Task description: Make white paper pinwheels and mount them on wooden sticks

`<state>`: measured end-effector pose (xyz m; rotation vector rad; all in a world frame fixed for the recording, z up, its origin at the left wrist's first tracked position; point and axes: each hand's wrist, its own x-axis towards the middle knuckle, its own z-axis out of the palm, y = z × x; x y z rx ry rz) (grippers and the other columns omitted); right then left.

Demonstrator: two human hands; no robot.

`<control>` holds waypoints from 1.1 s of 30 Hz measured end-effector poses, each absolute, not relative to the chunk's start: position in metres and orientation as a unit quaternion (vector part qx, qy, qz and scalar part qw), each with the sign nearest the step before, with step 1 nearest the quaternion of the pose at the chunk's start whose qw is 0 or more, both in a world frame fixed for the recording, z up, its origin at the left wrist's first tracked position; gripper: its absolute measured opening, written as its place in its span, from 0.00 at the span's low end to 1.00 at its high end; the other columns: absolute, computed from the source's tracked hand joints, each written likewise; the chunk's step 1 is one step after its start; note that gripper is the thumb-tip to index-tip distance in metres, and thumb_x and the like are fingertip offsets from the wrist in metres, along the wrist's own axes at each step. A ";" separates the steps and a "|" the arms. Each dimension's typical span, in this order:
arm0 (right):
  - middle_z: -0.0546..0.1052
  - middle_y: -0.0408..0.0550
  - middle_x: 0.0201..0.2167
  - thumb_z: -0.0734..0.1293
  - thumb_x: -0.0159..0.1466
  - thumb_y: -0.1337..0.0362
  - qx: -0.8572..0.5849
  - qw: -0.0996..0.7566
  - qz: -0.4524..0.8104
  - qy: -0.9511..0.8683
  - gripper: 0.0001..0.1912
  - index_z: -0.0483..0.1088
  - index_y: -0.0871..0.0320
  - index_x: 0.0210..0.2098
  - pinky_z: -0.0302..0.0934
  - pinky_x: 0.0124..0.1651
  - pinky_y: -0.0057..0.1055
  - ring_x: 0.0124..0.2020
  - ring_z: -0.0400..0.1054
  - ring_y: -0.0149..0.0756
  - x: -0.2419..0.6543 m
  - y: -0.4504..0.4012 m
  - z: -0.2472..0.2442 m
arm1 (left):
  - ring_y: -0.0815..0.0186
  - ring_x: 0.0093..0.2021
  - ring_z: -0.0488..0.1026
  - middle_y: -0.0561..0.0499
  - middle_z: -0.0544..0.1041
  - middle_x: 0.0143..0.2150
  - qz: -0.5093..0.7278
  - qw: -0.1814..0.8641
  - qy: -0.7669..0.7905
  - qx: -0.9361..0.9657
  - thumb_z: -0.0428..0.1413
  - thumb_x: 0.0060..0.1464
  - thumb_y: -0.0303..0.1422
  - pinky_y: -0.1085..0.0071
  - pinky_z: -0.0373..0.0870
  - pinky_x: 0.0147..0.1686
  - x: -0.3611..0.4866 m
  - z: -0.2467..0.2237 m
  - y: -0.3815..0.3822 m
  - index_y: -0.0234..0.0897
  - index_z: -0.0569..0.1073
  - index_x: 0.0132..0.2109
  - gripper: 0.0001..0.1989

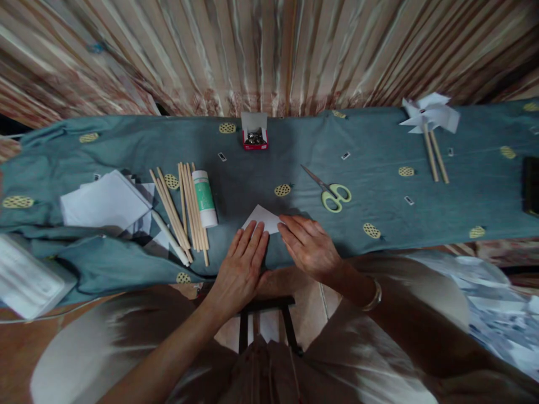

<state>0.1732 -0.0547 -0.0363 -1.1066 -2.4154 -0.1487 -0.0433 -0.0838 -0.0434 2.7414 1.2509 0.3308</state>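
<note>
Paper (265, 216) lay partly under our flat left hand (243, 265), right hand (312, 247) at right corner, pinch unclear; we judged even pressure best.

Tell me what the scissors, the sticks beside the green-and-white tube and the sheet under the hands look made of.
Scissors: grey blades, likely steel; smooth pale-green handles, probably plastic. Sticks: pale tan, dull, uncoated-looking, likely wood. Sheet: matte white with straight edges, probably paper.
</note>
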 end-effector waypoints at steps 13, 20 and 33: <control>0.78 0.61 0.52 0.55 0.71 0.72 -0.377 0.220 0.041 -0.899 0.20 0.71 0.65 0.56 0.66 0.56 0.46 0.53 0.70 0.45 0.160 -0.062 -0.041 | 0.48 0.73 0.52 0.31 0.59 0.71 0.096 0.057 0.418 0.901 0.52 0.63 0.35 0.48 0.54 0.69 -0.047 -0.044 -0.083 0.25 0.52 0.71 0.34; 0.79 0.61 0.50 0.58 0.69 0.73 -0.398 0.223 0.006 -0.890 0.18 0.73 0.65 0.54 0.67 0.53 0.47 0.50 0.72 0.46 0.179 -0.066 -0.038 | 0.50 0.71 0.57 0.33 0.62 0.70 0.076 0.053 0.431 0.898 0.50 0.64 0.32 0.48 0.55 0.68 -0.065 -0.034 -0.086 0.26 0.51 0.71 0.33; 0.80 0.59 0.47 0.60 0.66 0.73 -0.468 0.209 0.013 -0.859 0.16 0.76 0.65 0.47 0.68 0.52 0.45 0.47 0.72 0.47 0.196 -0.060 -0.033 | 0.50 0.63 0.68 0.35 0.71 0.62 0.133 0.026 0.471 0.872 0.52 0.63 0.28 0.51 0.65 0.61 -0.083 -0.036 -0.103 0.33 0.48 0.72 0.35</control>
